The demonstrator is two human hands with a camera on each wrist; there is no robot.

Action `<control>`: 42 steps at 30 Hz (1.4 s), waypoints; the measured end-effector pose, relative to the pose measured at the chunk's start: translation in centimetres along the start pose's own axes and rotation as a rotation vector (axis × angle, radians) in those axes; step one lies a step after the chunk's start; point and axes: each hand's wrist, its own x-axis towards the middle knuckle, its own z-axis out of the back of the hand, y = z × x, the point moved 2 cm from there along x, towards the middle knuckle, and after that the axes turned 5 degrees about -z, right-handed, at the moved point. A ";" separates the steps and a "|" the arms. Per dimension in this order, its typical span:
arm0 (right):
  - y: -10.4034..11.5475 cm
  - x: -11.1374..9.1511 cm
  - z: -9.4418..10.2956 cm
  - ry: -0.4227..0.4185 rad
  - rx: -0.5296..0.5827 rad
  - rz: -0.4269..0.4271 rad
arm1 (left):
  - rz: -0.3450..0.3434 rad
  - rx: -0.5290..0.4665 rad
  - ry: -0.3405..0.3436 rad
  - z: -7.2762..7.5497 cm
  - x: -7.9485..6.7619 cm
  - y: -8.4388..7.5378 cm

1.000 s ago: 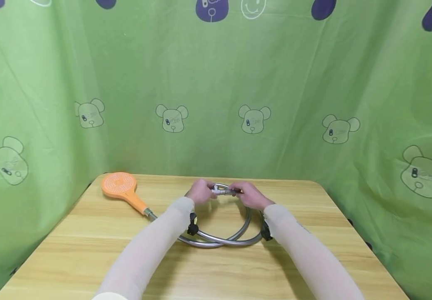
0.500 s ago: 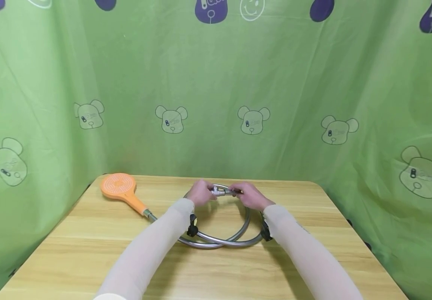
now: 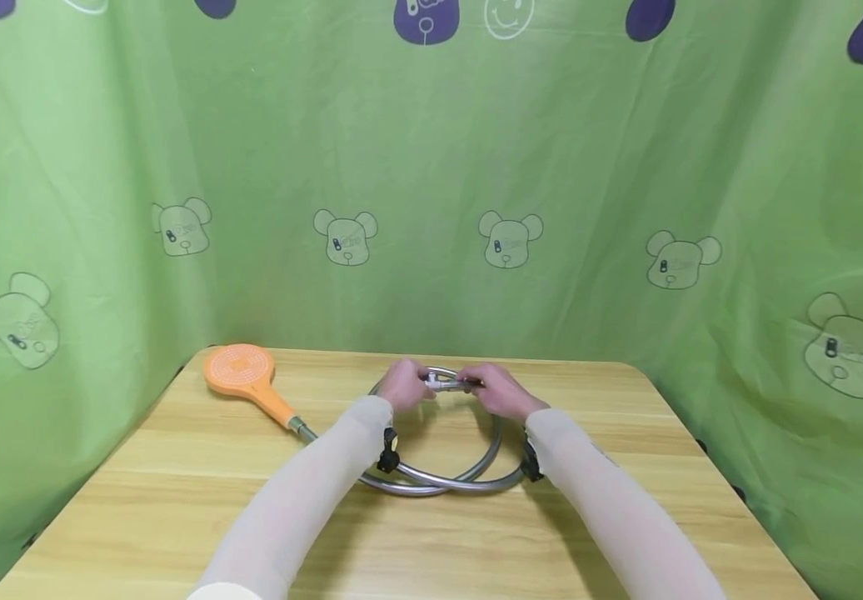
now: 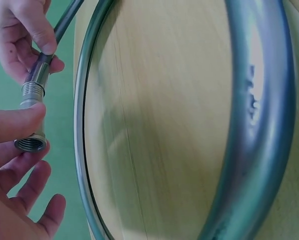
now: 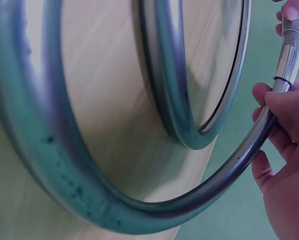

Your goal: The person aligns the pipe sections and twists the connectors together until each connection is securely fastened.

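Observation:
In the head view my left hand (image 3: 405,387) and right hand (image 3: 502,392) meet over the far middle of the table. The left thumb and fingers pinch a small metal threaded pipe fitting (image 4: 38,131), its open threaded end facing the camera in the left wrist view. My right hand grips the metal shower hose (image 5: 239,155) just below its end nut (image 5: 288,62). Nut and fitting are in line, with some thread showing between them. The hose lies in loops on the table, and its other end joins an orange shower head (image 3: 239,371) at the far left.
The wooden table (image 3: 416,550) has its far edge close behind my hands. Green curtains (image 3: 431,150) with bear-face prints hang behind it and at both sides. Hose loops cross on the table under my wrists.
Both hands keep nearly the same place and hold on the fitting and hose. The head view shifts very slightly; the shower head stays put.

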 end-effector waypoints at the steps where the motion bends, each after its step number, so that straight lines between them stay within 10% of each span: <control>1: 0.1 -0.1 0.1 -0.002 -0.001 -0.006 | -0.007 0.005 -0.004 -0.1 0.1 0.0; 42: 0.8 -0.5 0.1 -0.084 -0.102 0.008 | 0.044 -0.057 0.025 -0.2 0.5 -0.2</control>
